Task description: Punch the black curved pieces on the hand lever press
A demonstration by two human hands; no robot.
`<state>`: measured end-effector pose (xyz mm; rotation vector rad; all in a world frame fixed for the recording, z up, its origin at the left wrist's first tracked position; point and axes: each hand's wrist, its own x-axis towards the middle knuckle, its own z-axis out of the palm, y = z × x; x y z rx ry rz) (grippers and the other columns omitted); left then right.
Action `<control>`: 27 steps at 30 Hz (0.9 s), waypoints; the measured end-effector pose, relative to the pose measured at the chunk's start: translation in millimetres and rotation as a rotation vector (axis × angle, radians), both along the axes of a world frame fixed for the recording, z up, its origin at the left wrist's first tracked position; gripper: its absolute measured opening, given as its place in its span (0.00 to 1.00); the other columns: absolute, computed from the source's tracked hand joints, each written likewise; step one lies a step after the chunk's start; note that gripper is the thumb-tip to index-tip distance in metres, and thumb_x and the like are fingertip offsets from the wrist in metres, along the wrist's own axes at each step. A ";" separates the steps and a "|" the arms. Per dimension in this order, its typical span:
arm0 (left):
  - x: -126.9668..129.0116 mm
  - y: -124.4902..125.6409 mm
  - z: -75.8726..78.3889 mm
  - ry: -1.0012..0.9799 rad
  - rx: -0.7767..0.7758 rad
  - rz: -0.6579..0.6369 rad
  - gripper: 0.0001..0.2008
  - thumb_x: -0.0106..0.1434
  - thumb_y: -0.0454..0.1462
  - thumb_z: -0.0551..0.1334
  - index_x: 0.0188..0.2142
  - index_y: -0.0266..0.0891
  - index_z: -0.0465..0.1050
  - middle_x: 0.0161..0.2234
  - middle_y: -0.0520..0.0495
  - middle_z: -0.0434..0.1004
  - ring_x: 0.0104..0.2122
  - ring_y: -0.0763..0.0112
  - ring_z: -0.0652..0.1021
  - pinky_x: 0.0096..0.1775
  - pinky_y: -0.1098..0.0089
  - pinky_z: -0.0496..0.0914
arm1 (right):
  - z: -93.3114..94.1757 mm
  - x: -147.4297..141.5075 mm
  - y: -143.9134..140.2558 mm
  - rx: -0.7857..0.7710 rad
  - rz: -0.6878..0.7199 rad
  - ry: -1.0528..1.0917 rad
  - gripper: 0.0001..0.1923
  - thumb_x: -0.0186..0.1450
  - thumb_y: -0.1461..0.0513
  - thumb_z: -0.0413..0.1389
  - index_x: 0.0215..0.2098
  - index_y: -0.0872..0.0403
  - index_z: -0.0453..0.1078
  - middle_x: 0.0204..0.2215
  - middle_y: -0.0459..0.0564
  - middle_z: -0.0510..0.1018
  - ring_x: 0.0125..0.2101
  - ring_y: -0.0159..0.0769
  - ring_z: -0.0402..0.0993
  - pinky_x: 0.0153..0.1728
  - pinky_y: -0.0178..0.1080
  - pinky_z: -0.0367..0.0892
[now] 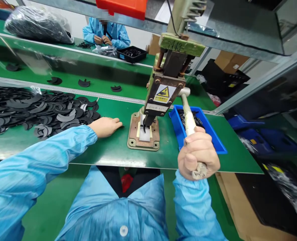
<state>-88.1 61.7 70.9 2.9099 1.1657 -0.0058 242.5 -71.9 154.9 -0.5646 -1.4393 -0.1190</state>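
Observation:
My right hand [199, 154] is wrapped around the pale, tape-wrapped lever [188, 118] of a hand press [160, 95]. The press ram is down over a light block [144, 134] on the brown base plate, and a thin black curved part [144, 126] shows at its tip. To the left of the base, my left hand [106, 127] is low over the green bench, palm down. Its fingers are closed together, and a small dark tip of a black piece [123, 126] sticks out at the fingertips; the rest is hidden. Beside that wrist lies a heap of black curved pieces [43, 110].
A blue bin [220, 147] with black parts stands right of the press. Several curved pieces [84, 83] lie spaced along the green strip behind. Across it sits a co-worker in blue [120, 35], near a black tray [132, 60]. A metal shelf [238, 42] hangs overhead.

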 end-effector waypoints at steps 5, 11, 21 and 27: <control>14.8 1.8 9.3 -0.230 -0.102 0.023 0.15 0.70 0.35 0.58 0.54 0.43 0.76 0.44 0.39 0.79 0.41 0.56 0.81 0.43 0.62 0.71 | -0.8 0.2 1.2 0.006 -0.002 -0.002 0.16 0.62 0.59 0.63 0.22 0.49 0.62 0.18 0.40 0.69 0.29 0.38 0.73 0.52 0.61 0.73; 35.7 0.2 -17.1 -0.797 -0.509 0.356 0.13 0.67 0.49 0.65 0.38 0.43 0.74 0.29 0.51 0.77 0.29 0.66 0.77 0.33 0.69 0.69 | -0.7 -0.8 0.3 -0.002 -0.019 0.013 0.17 0.62 0.59 0.63 0.21 0.49 0.61 0.18 0.40 0.69 0.28 0.38 0.72 0.52 0.61 0.73; 75.0 2.5 -0.4 -1.081 -0.891 0.402 0.17 0.63 0.48 0.73 0.35 0.40 0.70 0.24 0.52 0.76 0.22 0.71 0.77 0.26 0.72 0.69 | -0.5 -2.6 1.8 0.007 -0.019 0.032 0.18 0.62 0.58 0.64 0.21 0.50 0.60 0.18 0.40 0.69 0.28 0.36 0.72 0.52 0.59 0.73; 86.6 6.3 -17.8 -1.076 -0.790 0.357 0.18 0.63 0.50 0.72 0.36 0.39 0.73 0.28 0.50 0.78 0.25 0.71 0.78 0.29 0.71 0.71 | -0.4 0.0 0.2 0.008 -0.023 -0.018 0.18 0.63 0.57 0.63 0.22 0.49 0.61 0.18 0.40 0.69 0.27 0.38 0.72 0.51 0.61 0.74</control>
